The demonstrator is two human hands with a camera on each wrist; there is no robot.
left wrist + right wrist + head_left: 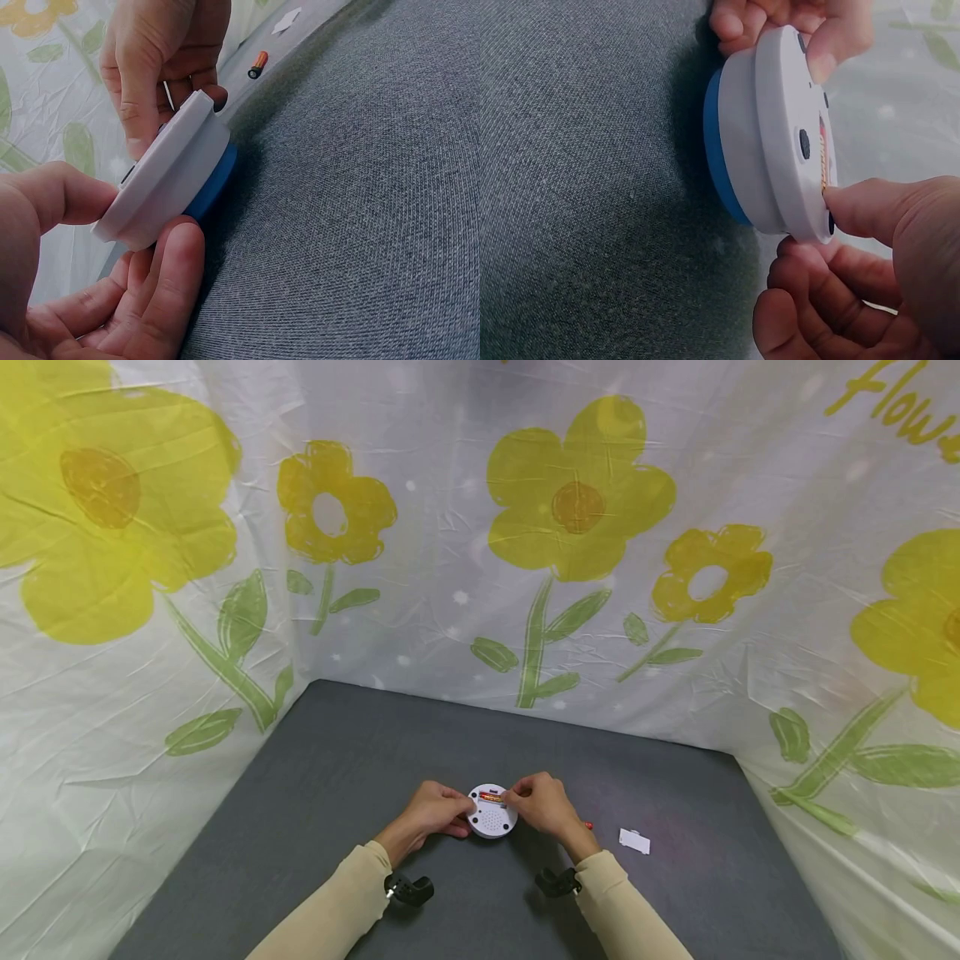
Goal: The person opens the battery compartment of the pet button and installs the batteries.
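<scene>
Left-hand fingers: here's the left hand (pixel 435 808), clamped on the near-left side of a round white device (pixel 492 822), thumb on the upper face, the other fingers curled beneath the rim.
Right-hand fingers: and the right hand (pixel 543 802) has the opposite side, thumb pressing the face at one end of a battery, fingertips bent in against the edge below.
Device: it's between the two hands, over the middle of the dark grey table (pixel 420 735), holed face up, blue part (pixel 721 161) down toward the cloth; whether that blue touches the surface, I can't tell.
Face: dark round pads (pixel 805 144) sit near its edge, a cluster of small holes on the side nearer the person.
Battery in the slot: a red-orange battery (pixel 491 797) lies in the open compartment, its right end tucked by the right thumb.
Loose battery: another one, red and orange with a dark end, a loose battery (pixel 259 65), lies on the table just beyond the right wrist.
White piece: farther right, a small flat white piece (pixel 634 841) lies on the table, apart from everything.
Wrists: black cameras (pixel 408 889) at both, cream sleeves (pixel 337 893) behind.
Backdrop: white cloth (pixel 442 610) with yellow flowers all round.
</scene>
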